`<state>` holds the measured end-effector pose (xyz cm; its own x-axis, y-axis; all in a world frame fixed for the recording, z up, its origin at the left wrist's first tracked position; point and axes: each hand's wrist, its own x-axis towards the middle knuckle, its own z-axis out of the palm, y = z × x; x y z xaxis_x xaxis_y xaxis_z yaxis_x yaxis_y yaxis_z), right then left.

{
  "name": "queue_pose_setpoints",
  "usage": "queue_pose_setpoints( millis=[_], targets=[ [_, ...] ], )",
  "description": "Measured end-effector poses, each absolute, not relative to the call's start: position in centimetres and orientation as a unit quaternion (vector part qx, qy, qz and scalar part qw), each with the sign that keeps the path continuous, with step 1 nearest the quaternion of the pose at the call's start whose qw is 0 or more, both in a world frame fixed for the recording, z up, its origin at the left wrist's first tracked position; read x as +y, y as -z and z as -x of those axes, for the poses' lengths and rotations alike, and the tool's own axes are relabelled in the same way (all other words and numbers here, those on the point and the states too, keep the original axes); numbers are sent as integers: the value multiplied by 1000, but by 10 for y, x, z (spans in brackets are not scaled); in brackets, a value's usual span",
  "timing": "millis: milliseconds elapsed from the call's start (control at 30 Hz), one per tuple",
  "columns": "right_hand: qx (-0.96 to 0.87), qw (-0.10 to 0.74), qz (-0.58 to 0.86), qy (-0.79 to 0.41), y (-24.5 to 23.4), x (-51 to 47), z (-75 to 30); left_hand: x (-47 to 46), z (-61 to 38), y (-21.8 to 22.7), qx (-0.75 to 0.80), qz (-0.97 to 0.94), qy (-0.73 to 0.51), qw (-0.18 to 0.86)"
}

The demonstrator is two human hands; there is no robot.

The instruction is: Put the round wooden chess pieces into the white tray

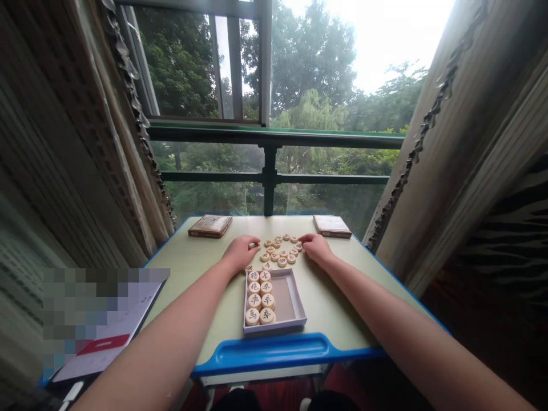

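Several round wooden chess pieces (280,250) lie loose on the pale green table (201,262). My left hand (240,251) rests at the left edge of that pile, fingers curled on a piece. My right hand (315,247) rests at the pile's right edge, fingertips pinched on a piece. A shallow grey box tray (291,302) lies nearer to me, between my forearms. Several pieces stand in two columns along its left side; its right side is bare.
Two flat boxes lie at the table's far corners, one at the left (209,225) and one at the right (331,225). A blue lip (269,351) runs along the near edge. Curtains hang on both sides of a railed window. Papers (107,337) lie at lower left.
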<state>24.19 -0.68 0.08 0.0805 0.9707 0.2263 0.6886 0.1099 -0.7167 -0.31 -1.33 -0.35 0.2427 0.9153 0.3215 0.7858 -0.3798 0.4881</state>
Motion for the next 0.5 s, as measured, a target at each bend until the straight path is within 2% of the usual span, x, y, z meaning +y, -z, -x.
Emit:
queue_pose_setpoints(
  millis=[200, 367, 500],
  targets=[
    [-691, 367, 601, -164, -7, -9, -238, -15, 2, 1, 555, -760, -297, 160],
    [-781, 308, 529, -123, -7, -18, -235, -18, 2, -3, 569, -745, -295, 183],
    [-780, 301, 536, -115, -7, -17, -239, -19, 3, -4, 569, -741, -302, 189]
  ],
)
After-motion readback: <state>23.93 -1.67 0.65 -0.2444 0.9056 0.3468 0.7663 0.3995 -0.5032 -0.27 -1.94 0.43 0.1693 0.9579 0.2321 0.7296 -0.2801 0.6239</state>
